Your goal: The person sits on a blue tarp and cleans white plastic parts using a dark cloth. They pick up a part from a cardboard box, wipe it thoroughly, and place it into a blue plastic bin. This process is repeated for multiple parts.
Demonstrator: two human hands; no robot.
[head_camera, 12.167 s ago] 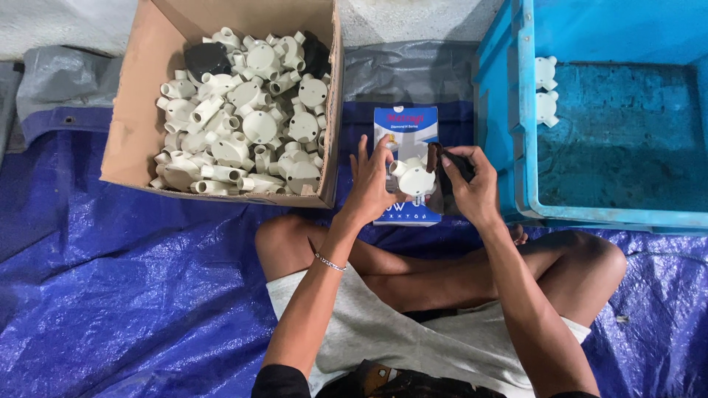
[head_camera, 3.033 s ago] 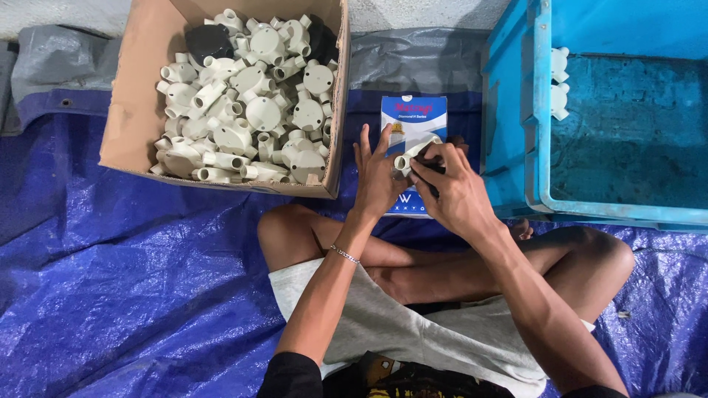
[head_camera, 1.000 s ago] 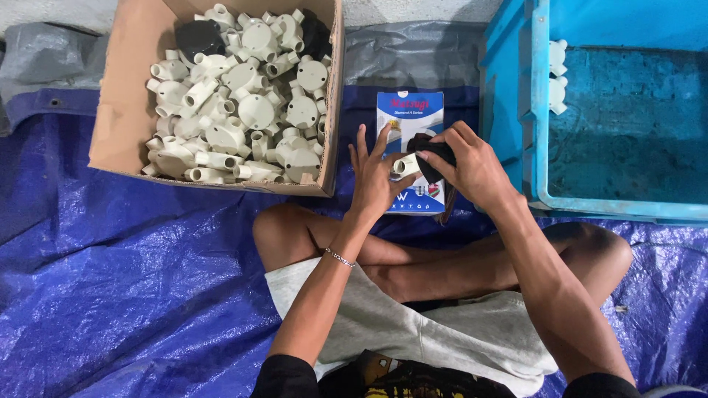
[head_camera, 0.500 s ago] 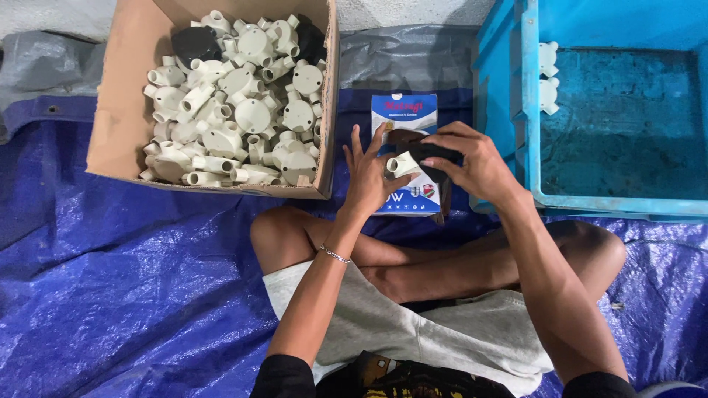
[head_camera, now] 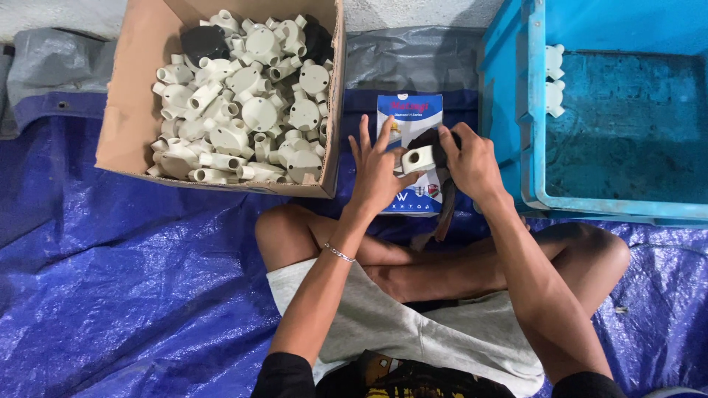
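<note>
We see the left hand (head_camera: 380,173) and the right hand (head_camera: 466,158) meeting over a small blue and white box (head_camera: 410,125) that lies on the blue tarp (head_camera: 133,280) between the cardboard box (head_camera: 129,110) and the blue crate (head_camera: 531,133). Between the hands is a white plastic fitting (head_camera: 415,159). The left hand supports it with palm and thumb while its fingers stand spread and straight, pointing to the far side. The right hand is curled around a dark cap (head_camera: 431,140) pressed on the far side of the fitting, fingers bent over it.

Against the frame half a second ago, the hands sit in nearly the same spot over the small box, and the fitting now shows its round opening turned toward us. Against the frame twelve seconds ago, the right hand has closed further over the dark piece.

The cardboard box at far left is full of white fittings (head_camera: 243,103), as before. Two white fittings (head_camera: 554,81) rest against the left inner wall of the crate, unchanged. The person sits cross-legged on the tarp, the near knees just below the hands.
</note>
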